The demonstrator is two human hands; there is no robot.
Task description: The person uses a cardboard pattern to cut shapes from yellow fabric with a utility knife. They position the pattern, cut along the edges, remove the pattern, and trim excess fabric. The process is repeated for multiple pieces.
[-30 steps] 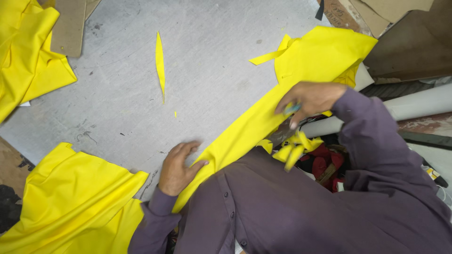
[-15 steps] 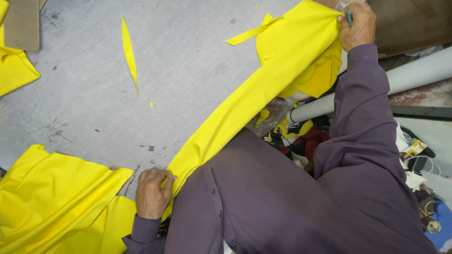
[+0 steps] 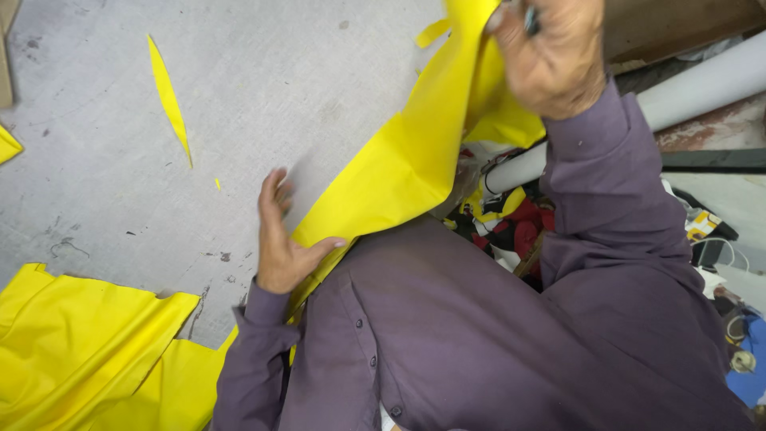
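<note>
the right hand [image 3: 550, 56] is gripping the top end of a long strip of bright yellow fabric [image 3: 407, 172] at one o'clock, fingers curled shut around it beside a small dark tool. the strip is slanting down toward seven o'clock across the grey scuffed table [image 3: 279, 88]. the left hand [image 3: 279, 235] is lying open at the centre, palm against the table, thumb pressing the strip's lower edge. a thin yellow fabric sliver [image 3: 169, 96] is lying at ten o'clock, well apart. a crumpled yellow fabric pile [image 3: 88, 351] is sitting at eight o'clock. a white tube [image 3: 686, 92] is lying at three o'clock.
</note>
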